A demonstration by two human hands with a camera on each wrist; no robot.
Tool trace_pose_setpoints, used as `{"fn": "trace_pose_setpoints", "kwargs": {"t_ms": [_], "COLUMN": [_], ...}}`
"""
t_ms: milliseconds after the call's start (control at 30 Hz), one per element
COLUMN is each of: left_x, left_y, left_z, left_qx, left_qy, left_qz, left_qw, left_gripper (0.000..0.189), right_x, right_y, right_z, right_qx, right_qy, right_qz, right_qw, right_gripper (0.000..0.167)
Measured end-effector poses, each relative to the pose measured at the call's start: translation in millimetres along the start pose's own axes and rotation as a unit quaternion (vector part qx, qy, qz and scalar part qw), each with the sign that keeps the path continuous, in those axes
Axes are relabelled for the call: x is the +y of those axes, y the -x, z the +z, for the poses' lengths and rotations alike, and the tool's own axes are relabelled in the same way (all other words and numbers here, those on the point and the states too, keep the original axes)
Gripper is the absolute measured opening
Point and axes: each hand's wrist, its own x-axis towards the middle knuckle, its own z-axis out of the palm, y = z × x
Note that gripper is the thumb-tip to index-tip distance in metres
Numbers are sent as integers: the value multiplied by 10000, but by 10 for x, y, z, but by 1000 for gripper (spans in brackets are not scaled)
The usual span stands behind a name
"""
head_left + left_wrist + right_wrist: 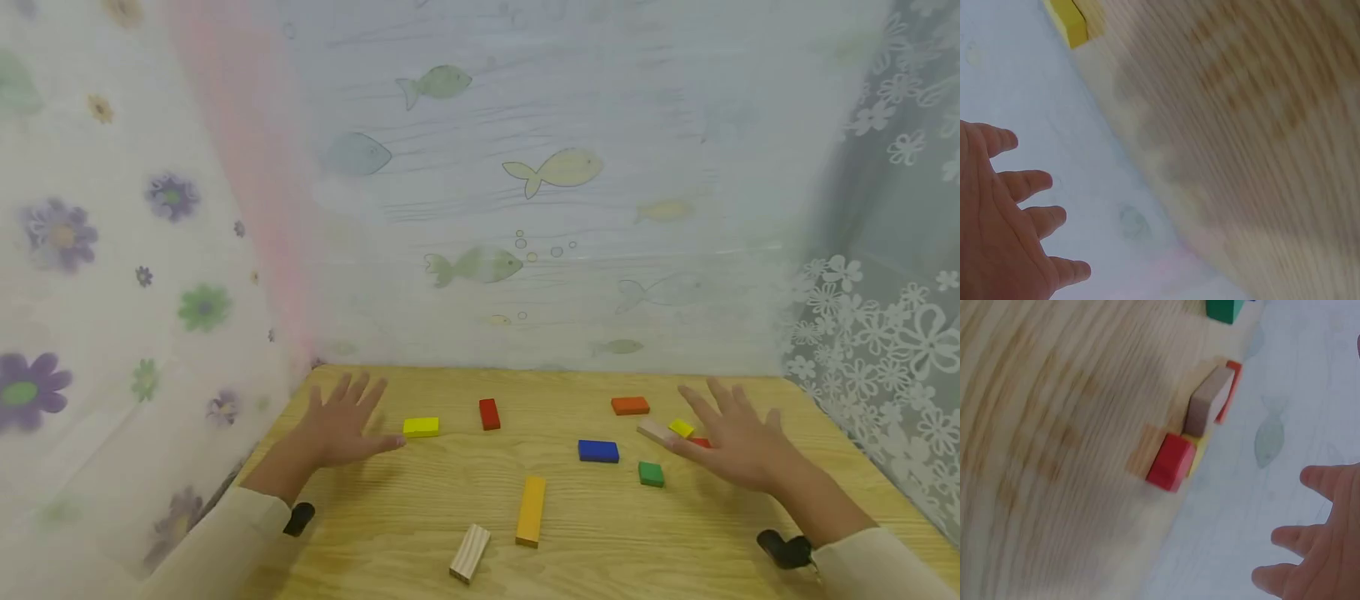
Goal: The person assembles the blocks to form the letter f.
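Note:
Both hands are held above the table with fingers spread, holding nothing. My left hand [341,429] has its thumb near a yellow block [422,427], and that block's end [1069,25] shows in the left wrist view. The right hand [742,437] hovers by a small cluster: a plain wooden block [656,431], a small yellow block [681,428] and a red block [701,443], partly hidden by the hand in the head view. In the right wrist view the red block [1171,462] lies beside the plain one [1209,403]. A green block [651,474] lies left of that hand.
Across the wooden table [375,533] lie a red block [489,414], an orange block [630,406], a blue block [598,451], a long orange-yellow block [531,512] and a striped wooden block [470,553]. A fish-patterned curtain [555,217] hangs behind; flowered curtains stand at both sides.

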Motion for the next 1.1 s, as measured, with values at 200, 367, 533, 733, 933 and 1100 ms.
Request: {"fn": "trace_pose_setpoints", "kwargs": {"t_ms": [200, 367, 533, 733, 933, 1100], "left_x": [103, 194, 334, 528, 666, 720], "left_y": [64, 84, 67, 85, 91, 76], "left_z": [75, 95, 125, 102, 104, 145], "left_qx": [148, 170, 69, -25, -93, -300], "left_qy": [88, 248, 625, 1073, 1418, 1835], "left_qz": [456, 643, 811, 1186, 1506, 1612], "left_qw": [9988, 9975, 9947, 9871, 9783, 9693], "left_gripper": [107, 106, 106, 106, 102, 96], "right_x": [-157, -291, -395, -539, -665, -749], "right_y": [28, 37, 28, 20, -8, -12], "right_z": [20, 54, 131, 204, 275, 304], "right_qx": [144, 189, 179, 364, 523, 518], "right_qy": [-305, -461, -582, -762, -891, -990], "right_qz": [-216, -337, -434, -612, -849, -918], "right_qw": [9992, 9982, 9972, 9945, 9910, 9895], "right_gripper": [91, 91, 90, 91, 92, 90]}}
